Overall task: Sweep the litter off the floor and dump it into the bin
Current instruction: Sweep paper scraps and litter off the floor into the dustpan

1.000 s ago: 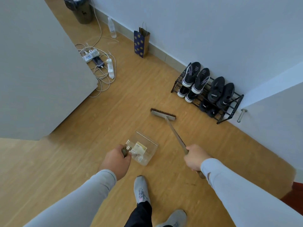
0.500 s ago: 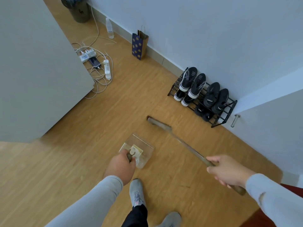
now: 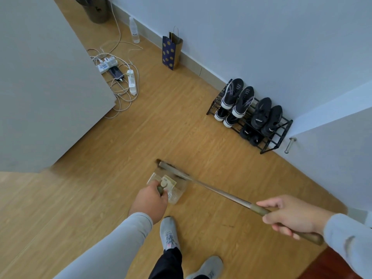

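Left hand: I grip the short handle of the clear dustpan, fingers curled round it, the pan low over the floor just ahead of my shoe.
Right hand: my fingers are wrapped round the broom handle near its far end, out to my right.
Broom head: it sits at the far lip of the dustpan, blurred by motion, so I cannot say for sure whether the bristles touch the pan.
Litter: a pale yellowish scrap lies inside the pan, close to the handle end.
Bin: dark, at the far end of the floor by the wall, well apart from me.
Step in hand: drawing the last sweepings into the pan, I judge.
Doing it well: I should keep the pan lip flat on the floor, pull the bristles in short and low toward me, then tip the pan back before lifting so nothing slides out.
Watch for: the tangle of cables lies between me and the bin; I should walk round it with the pan held level.
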Demonstrator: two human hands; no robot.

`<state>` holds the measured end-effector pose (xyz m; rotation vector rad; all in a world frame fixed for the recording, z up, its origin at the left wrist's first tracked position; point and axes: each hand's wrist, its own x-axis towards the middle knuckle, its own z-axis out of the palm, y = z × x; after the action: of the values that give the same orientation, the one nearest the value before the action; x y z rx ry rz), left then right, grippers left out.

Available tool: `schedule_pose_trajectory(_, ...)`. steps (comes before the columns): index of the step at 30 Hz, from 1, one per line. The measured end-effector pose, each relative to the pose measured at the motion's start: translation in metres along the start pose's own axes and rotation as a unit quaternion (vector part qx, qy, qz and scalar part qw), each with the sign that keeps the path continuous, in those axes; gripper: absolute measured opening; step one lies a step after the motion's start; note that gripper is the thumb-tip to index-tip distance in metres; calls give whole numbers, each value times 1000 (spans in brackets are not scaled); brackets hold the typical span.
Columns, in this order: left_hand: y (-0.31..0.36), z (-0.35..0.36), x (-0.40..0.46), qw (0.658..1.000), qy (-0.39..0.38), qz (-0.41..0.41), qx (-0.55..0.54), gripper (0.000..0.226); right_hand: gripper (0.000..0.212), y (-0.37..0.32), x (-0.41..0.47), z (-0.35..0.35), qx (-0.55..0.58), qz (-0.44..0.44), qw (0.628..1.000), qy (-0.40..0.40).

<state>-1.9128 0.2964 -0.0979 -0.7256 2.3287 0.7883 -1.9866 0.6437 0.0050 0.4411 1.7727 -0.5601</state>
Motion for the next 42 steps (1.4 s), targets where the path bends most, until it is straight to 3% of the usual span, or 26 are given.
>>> schedule_pose_trajectory(4,0,-1,2,1000,-4,4,0,18,66,-6,1,18,11,-17,998,55)
schedule_pose_trajectory(7,2,0,0,1000,-3,3,-8,21,65,-26,33,53,-80,-29,992,97)
schedule_pose_trajectory(12,2,0,-6,1000,-11,5,-19,31,53,-56,44,98,-186,1,982,19)
schedule_pose_trajectory(15,-3,-6,-11,1000,-17,9,-14,27,60,-52,15,72,-150,3,989,-15)
schedule_pose_trajectory(18,-24,-14,-25,1000,-25,8,-12,28,64,-42,-13,36,-49,3,999,7)
schedule_pose_trajectory(22,-71,-25,-47,998,-1,-24,-52,33,63,-50,-27,43,-38,-29,998,48)
schedule_pose_trajectory(27,-122,-39,-57,992,41,-81,-83,24,47,-106,29,76,-101,-101,982,124)
schedule_pose_trajectory(32,-158,-38,-58,989,59,-111,-79,12,40,-143,102,130,-207,-93,961,155)
schedule_pose_trajectory(35,-170,-34,-60,989,63,-117,-61,14,40,-127,101,169,-275,-76,951,121)
schedule_pose_trajectory(39,-170,-32,-60,990,57,-109,-71,17,57,-91,43,179,-359,-64,930,52)
schedule_pose_trajectory(42,-168,-36,-56,991,58,-104,-68,19,58,-98,8,134,-259,-34,965,-8)
